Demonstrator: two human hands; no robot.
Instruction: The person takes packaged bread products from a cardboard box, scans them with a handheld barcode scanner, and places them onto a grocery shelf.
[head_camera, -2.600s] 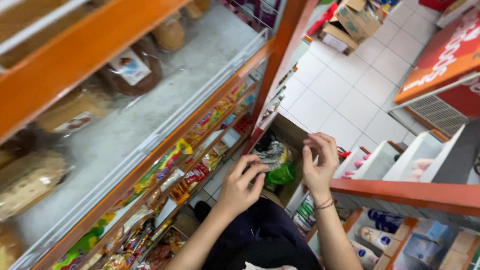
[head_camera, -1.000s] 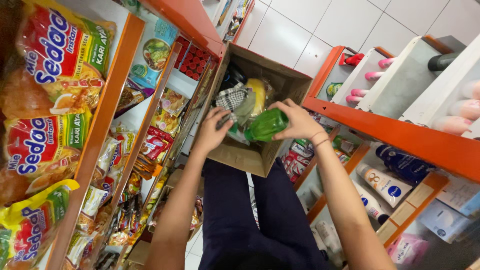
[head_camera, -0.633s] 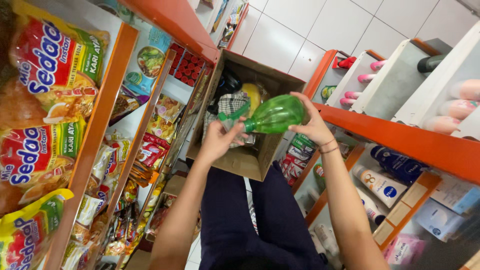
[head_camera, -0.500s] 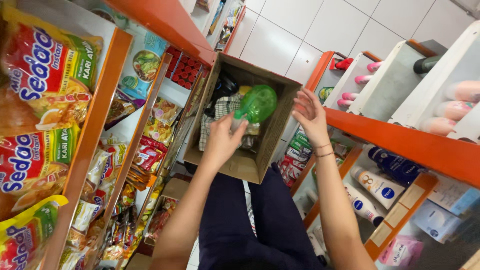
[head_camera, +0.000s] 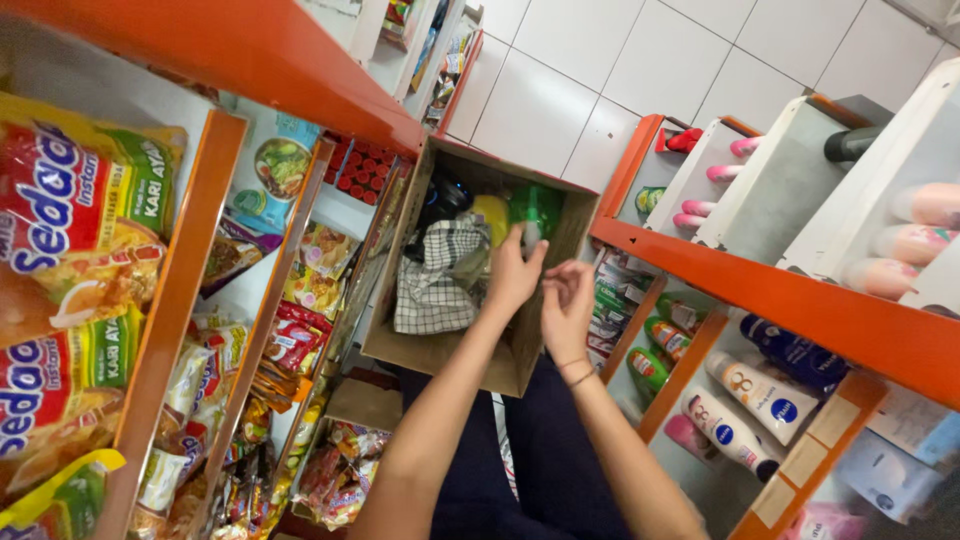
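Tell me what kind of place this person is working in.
Most likely a small grocery or convenience shop aisle. Orange shelves line both sides, one with instant noodle packets, the other with lotion bottles. An open cardboard box of mixed goods sits on the person's lap.

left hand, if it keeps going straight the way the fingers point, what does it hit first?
Probably the green bottle: the left hand points up into the cardboard box, its fingertips already at the bottle's lower end. Behind that is the box's far wall. Depth is unclear, so actual contact can't be confirmed.
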